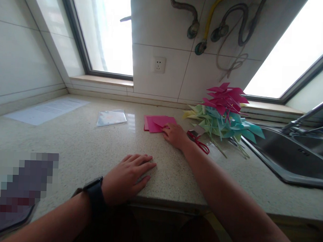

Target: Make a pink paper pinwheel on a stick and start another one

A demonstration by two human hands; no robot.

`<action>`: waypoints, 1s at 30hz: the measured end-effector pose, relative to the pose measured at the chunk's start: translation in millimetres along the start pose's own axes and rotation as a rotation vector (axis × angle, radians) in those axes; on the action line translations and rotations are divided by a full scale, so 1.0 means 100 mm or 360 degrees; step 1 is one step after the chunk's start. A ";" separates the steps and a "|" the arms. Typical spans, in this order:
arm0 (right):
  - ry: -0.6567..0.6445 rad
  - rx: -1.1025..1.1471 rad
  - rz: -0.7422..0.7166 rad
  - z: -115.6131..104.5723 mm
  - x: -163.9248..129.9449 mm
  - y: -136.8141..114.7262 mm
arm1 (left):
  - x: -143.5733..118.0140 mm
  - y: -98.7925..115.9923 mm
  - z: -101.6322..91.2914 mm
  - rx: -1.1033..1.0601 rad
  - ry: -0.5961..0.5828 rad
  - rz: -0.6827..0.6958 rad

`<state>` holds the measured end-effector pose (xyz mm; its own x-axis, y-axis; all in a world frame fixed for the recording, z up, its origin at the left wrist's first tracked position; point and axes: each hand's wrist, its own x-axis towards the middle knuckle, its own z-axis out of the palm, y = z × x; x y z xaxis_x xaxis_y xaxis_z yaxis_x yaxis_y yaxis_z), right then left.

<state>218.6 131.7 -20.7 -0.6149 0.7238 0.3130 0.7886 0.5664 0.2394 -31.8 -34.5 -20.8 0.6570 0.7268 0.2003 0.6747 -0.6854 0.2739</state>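
My right hand (174, 135) reaches to a small stack of pink paper sheets (156, 122), its fingertips closed on the right side of the top sheet. That sheet looks slightly bent up near the fingers. Lighter pink and reddish edges show at the stack's left side. Near the counter's front edge my left hand (130, 176) rests with fingers spread, holding nothing. Just right of my right hand lie red-handled scissors (202, 145) and a small box (196, 132). Beyond them is a pile of paper pinwheels in magenta (224, 98), blue (244, 126) and pale yellow-green.
A clear plastic packet (111, 118) and a printed white sheet (46, 110) lie on the speckled counter (83, 143) to the left. A blurred-out dark device (21, 193) occupies the front left. A steel sink (279, 150) with a faucet (310, 117) is at right.
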 end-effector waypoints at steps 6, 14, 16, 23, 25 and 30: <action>0.0029 0.0017 -0.0034 -0.02 -0.02 0.02 | 0.01 -0.01 0.00 0.0019 -0.0039 0.0004; 0.0269 0.0046 0.0256 0.03 -0.01 0.00 | 0.01 0.02 -0.03 0.0016 -0.0049 -0.0016; 0.0352 0.0054 0.0387 0.06 0.01 0.02 | 0.01 0.03 -0.04 0.0023 -0.0058 -0.0007; 0.0322 0.0140 0.0357 0.12 0.04 0.03 | 0.01 0.03 -0.05 0.0027 -0.0059 0.0000; 0.0251 0.0178 0.0243 0.12 0.04 0.01 | 0.00 0.03 -0.04 0.0029 -0.0049 0.0000; 0.0184 0.0272 0.0096 0.07 0.02 0.00 | 0.00 0.04 -0.05 0.0039 -0.0041 -0.0005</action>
<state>217.5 136.5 -26.5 -0.5542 0.7140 0.4279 0.8057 0.5892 0.0604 -30.3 -37.1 -15.3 0.6631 0.7277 0.1752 0.6846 -0.6843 0.2512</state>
